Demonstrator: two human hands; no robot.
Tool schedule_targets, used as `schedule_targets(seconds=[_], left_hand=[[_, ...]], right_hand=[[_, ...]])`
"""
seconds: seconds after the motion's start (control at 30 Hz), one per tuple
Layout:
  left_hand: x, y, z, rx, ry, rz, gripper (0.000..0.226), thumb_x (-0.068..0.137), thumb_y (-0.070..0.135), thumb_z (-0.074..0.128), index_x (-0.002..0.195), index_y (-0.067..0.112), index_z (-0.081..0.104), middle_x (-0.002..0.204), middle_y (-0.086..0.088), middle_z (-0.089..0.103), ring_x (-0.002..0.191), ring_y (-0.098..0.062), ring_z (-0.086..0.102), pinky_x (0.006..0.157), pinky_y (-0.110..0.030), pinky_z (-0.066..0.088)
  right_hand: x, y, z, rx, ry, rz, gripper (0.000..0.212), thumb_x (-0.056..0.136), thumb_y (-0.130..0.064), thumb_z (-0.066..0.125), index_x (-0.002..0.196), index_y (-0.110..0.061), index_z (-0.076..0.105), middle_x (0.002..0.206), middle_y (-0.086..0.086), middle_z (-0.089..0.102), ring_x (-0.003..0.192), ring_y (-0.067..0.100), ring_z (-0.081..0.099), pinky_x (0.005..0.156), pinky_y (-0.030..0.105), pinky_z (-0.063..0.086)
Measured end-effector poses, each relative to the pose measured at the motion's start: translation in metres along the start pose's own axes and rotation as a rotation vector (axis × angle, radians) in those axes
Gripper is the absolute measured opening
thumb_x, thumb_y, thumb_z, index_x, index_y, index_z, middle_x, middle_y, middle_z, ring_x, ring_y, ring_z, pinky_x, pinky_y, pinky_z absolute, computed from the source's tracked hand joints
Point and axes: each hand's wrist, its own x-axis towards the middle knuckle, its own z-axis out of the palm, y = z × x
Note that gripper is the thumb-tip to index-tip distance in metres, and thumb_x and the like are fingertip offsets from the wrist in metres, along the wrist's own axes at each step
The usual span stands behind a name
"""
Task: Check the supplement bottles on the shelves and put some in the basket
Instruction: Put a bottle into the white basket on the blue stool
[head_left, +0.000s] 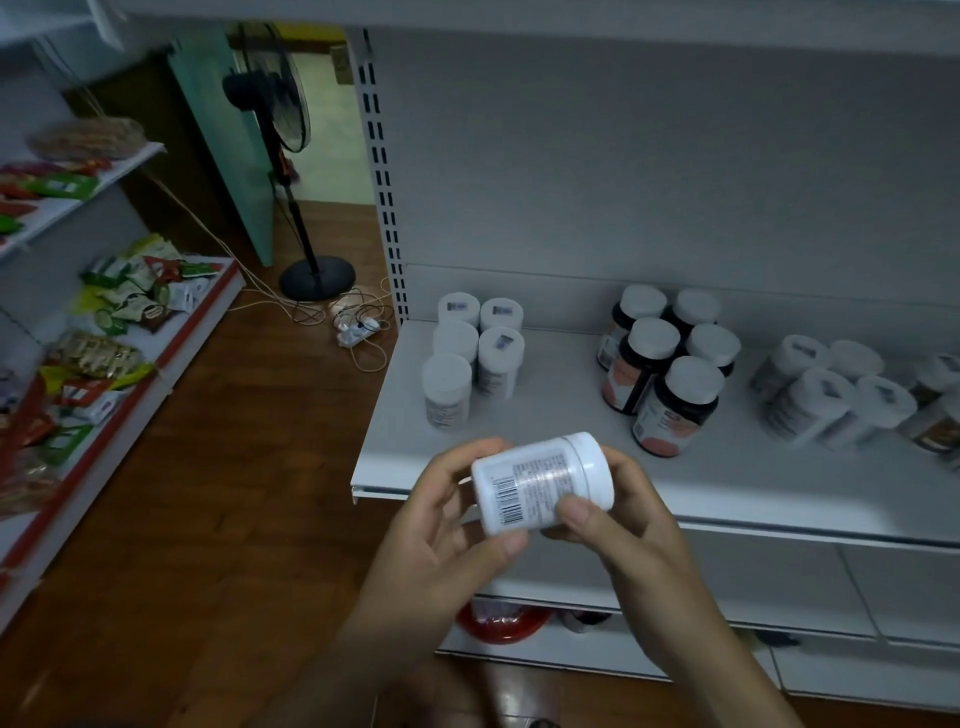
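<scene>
White bottle (540, 483) at lower centre, on its side, barcode up, cap to the right. Left hand (441, 525) grips the base end and right hand (623, 525) the cap end, fingers curled round it. It is held in front of the shelf (561, 410) edge. Behind stand five white bottles (475, 353), then dark bottles (665, 364) at centre right and blurred bottles (831, 395) at far right. Fan (291, 156) at upper left.

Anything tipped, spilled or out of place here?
Nothing tipped or spilled: the shelf bottles stand upright in groups. The one oddity is a power strip with tangled cables lying loose on the floor by the fan base. The white bottle is sideways only because the left hand and right hand hold it.
</scene>
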Motion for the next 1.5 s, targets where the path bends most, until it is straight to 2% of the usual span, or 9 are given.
schedule_targets(seconds=[0.23,0.4,0.53,0.77,0.9,1.07,1.23,1.4,1.5], left_hand=[[0.007,0.011,-0.004,0.08,0.024,-0.052,0.042,0.085,0.036,0.058,0.122,0.016,0.06,0.105,0.009,0.074,0.097,-0.003,0.069,0.076,-0.015,0.053],[0.004,0.007,-0.009,0.139,0.012,0.019,0.061,0.079,0.01,0.075,0.131,0.032,0.051,0.122,0.011,0.066,0.113,-0.011,0.064,0.089,-0.023,0.053],[0.009,0.012,-0.008,0.077,0.056,0.04,0.046,0.075,0.022,0.066,0.12,0.018,0.059,0.106,0.01,0.073,0.099,-0.005,0.069,0.075,-0.015,0.053],[0.007,0.008,-0.009,0.096,0.021,0.054,0.06,0.079,0.01,0.074,0.131,0.027,0.05,0.121,0.01,0.067,0.11,-0.011,0.066,0.086,-0.021,0.054],[0.009,0.008,-0.01,0.1,0.046,0.057,0.043,0.08,0.025,0.068,0.121,0.018,0.058,0.11,0.009,0.072,0.102,-0.006,0.068,0.078,-0.015,0.053],[0.006,0.004,-0.011,0.085,0.001,0.075,0.066,0.076,0.02,0.076,0.134,0.025,0.047,0.126,0.007,0.064,0.117,-0.013,0.062,0.091,-0.022,0.051],[0.01,0.009,-0.008,0.112,0.077,0.052,0.035,0.082,0.029,0.064,0.115,0.018,0.058,0.1,0.014,0.073,0.094,-0.001,0.069,0.073,-0.013,0.052],[0.006,0.009,-0.008,0.144,0.042,0.054,0.059,0.079,0.021,0.074,0.132,0.025,0.048,0.12,0.014,0.065,0.113,-0.005,0.063,0.087,-0.018,0.052],[0.01,0.011,0.0,0.149,0.077,0.055,0.049,0.08,0.018,0.075,0.123,0.024,0.055,0.11,0.016,0.069,0.104,-0.003,0.066,0.079,-0.016,0.053]], right_hand=[[0.003,-0.009,0.003,-0.063,-0.026,-0.111,0.049,0.069,-0.029,0.076,0.116,-0.032,0.062,0.113,-0.005,0.067,0.105,0.013,0.065,0.077,0.026,0.055],[0.005,-0.009,0.006,-0.043,0.021,-0.055,0.048,0.066,-0.042,0.074,0.112,-0.032,0.063,0.105,-0.008,0.07,0.097,0.009,0.067,0.073,0.021,0.054],[0.003,-0.011,0.006,-0.062,-0.067,-0.151,0.053,0.076,-0.025,0.072,0.126,-0.024,0.056,0.121,-0.007,0.064,0.108,0.014,0.063,0.079,0.026,0.054],[0.006,-0.014,0.005,-0.026,-0.015,-0.114,0.044,0.071,-0.035,0.073,0.114,-0.032,0.064,0.111,-0.007,0.069,0.105,0.009,0.064,0.077,0.022,0.054],[0.003,-0.013,0.006,-0.045,-0.079,-0.187,0.046,0.08,-0.011,0.073,0.123,-0.021,0.059,0.121,-0.003,0.065,0.111,0.016,0.062,0.081,0.026,0.054],[0.007,-0.012,0.007,-0.019,0.009,-0.088,0.04,0.069,-0.038,0.072,0.108,-0.035,0.066,0.108,-0.006,0.069,0.103,0.011,0.064,0.075,0.023,0.054],[0.004,-0.011,0.005,-0.037,-0.079,-0.181,0.045,0.08,-0.01,0.072,0.122,-0.018,0.059,0.12,-0.002,0.065,0.108,0.016,0.062,0.078,0.024,0.054],[0.007,-0.012,0.005,-0.053,0.014,-0.117,0.04,0.07,-0.038,0.072,0.11,-0.036,0.066,0.113,-0.006,0.069,0.109,0.012,0.064,0.08,0.028,0.055],[0.007,-0.013,-0.003,-0.052,-0.014,-0.116,0.048,0.076,-0.029,0.074,0.122,-0.036,0.06,0.12,-0.011,0.066,0.114,0.009,0.061,0.084,0.027,0.054]])
